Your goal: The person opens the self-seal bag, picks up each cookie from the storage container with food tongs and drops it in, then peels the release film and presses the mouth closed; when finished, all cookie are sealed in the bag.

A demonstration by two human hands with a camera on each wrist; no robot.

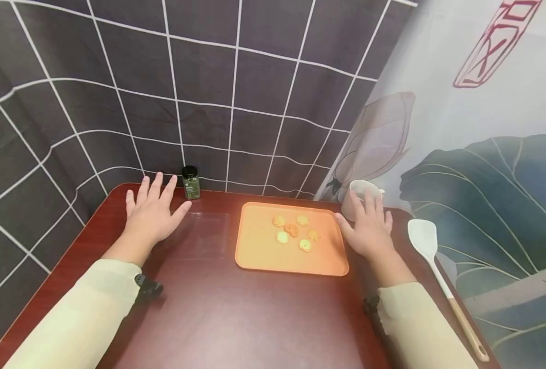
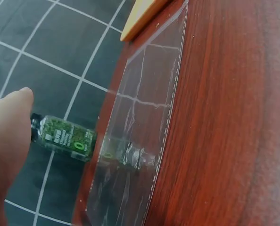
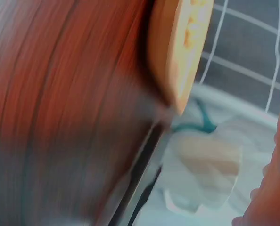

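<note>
My left hand is over the back left of the table, palm down, its fingers straight and spread, holding nothing. Just beyond its fingertips a small jar of green flakes with a black lid stands upright; the left wrist view shows it past the thumb. To the right of that hand lies a flat, clear plastic sheet. My right hand, also spread and holding nothing, hovers by the right end of an orange tray. It partly covers a white cup behind it.
Several small cookies lie grouped on the tray. A white spatula with a wooden handle rests along the table's right edge. Behind the table hang a dark gridded curtain and a pale printed one.
</note>
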